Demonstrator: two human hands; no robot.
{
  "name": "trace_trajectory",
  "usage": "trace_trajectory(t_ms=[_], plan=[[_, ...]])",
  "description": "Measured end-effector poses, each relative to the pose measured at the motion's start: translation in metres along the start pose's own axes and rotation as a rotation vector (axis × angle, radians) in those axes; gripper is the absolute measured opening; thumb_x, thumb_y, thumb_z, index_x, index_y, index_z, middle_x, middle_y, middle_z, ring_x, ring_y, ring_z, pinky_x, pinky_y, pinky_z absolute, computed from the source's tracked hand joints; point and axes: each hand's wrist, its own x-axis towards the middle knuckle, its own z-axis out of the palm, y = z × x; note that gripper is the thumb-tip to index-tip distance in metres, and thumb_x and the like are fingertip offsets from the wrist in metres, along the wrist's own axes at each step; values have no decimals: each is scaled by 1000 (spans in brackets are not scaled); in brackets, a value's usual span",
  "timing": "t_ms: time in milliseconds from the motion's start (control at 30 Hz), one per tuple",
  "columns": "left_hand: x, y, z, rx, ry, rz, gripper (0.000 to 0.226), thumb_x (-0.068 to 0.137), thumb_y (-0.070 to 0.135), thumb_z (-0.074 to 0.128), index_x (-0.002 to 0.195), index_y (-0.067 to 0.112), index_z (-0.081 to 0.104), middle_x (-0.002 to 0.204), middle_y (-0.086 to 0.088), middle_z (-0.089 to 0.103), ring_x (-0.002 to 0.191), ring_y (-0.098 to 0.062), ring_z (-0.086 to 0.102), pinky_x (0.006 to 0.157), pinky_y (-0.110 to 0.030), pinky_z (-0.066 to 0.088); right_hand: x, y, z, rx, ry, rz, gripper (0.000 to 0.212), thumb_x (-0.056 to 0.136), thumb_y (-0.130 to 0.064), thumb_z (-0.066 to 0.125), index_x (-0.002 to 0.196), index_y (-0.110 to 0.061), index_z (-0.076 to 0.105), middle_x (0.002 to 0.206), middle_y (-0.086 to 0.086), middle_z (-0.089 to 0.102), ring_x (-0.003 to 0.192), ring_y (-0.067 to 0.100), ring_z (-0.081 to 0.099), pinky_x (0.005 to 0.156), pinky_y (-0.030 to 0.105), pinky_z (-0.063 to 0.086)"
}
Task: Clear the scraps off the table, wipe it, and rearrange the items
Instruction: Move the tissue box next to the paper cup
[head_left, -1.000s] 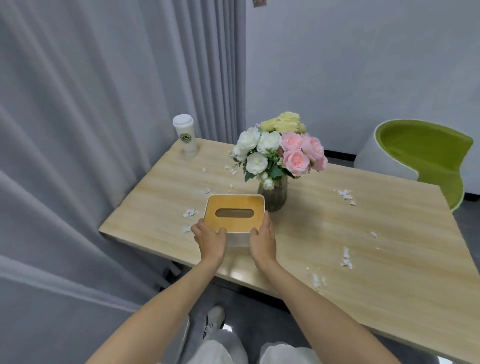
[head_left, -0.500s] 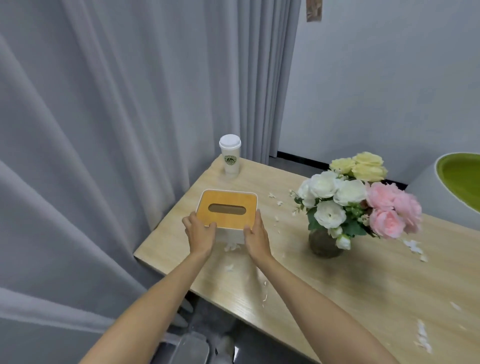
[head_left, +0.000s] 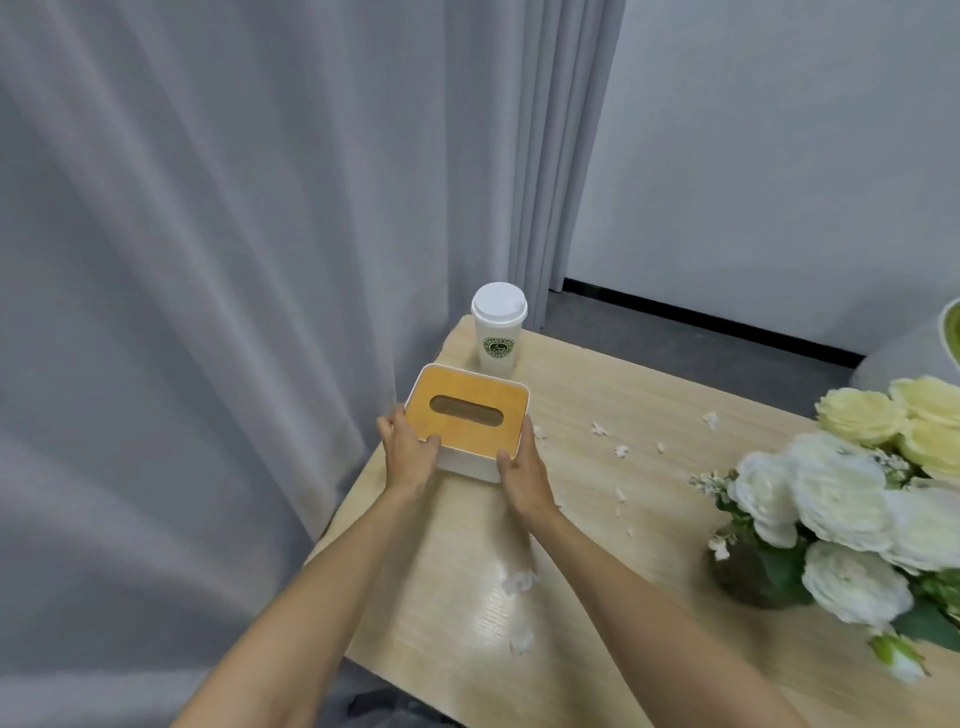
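1. Since the earlier frame: white rectangular tissue box with an orange-brown wooden lid and oval slot (head_left: 467, 423), carried away from the vase toward the far left corner, now just in front of the cup; view swung left with it, so that the flowers sit at the right edge.
2. Left hand (head_left: 410, 457): closed around the near left corner of the tissue box, thumb laid over the lid's edge, fingers wrapped down the left side.
3. Right hand (head_left: 522, 475): closed on the near right corner of the same box, thumb on the lid's rim, fingers along the right side.
4. Box: level, at the left edge of the light wood-grain table (head_left: 623, 395); whether resting on the surface or held just above it cannot be told.
5. White paper cup with white lid and round green logo (head_left: 498, 330): upright at the far left corner, just behind the box.
6. Small white paper scraps (head_left: 621, 451): scattered on the table right of the box; more (head_left: 518, 582) near the front edge between the forearms.
7. Bouquet of white and pale yellow flowers (head_left: 852, 499) in a dark ribbed vase (head_left: 743, 577): at the right, well apart from the box.
8. Grey pleated curtain (head_left: 208, 312): hanging beside the table on the left.
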Motion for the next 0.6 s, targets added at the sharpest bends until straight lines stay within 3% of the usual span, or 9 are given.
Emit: trace_trajectory(t_ms=[133, 267, 433, 600], plan=[[25, -1, 2, 0, -46, -23, 54, 84, -1, 56, 135, 2, 37, 121, -11, 31, 94, -35, 57, 87, -32, 45, 18, 5, 10, 70, 5, -10, 75, 86, -52, 33, 151, -29, 6, 154, -5, 29, 139, 20, 32, 113, 46, 29], [44, -3, 4, 3, -48, -24, 54, 84, -4, 55, 135, 1, 38, 125, -11, 31, 88, -27, 54, 82, -25, 41, 33, 9, 20, 101, -9, -14, 79, 83, -63, 30, 151, -30, 6, 155, -7, 26, 141, 15, 29, 114, 45, 27], [56, -5, 6, 3, -65, -11, 56, 86, -1, 58, 137, 4, 35, 132, -12, 30, 104, -26, 54, 94, -27, 42, 40, 5, 24, 84, -6, -5, 75, 88, -57, 29, 152, -27, 4, 157, -6, 21, 143, 14, 25, 116, 43, 24], [56, -11, 5, 14, -96, -33, 65, 91, 10, 60, 146, 9, 27, 144, -9, 24, 124, -31, 47, 108, -38, 37, 35, 7, 19, 40, -55, -12, 64, 101, -27, 33, 153, -19, -4, 160, -5, 9, 146, 13, 13, 118, 31, 16]])
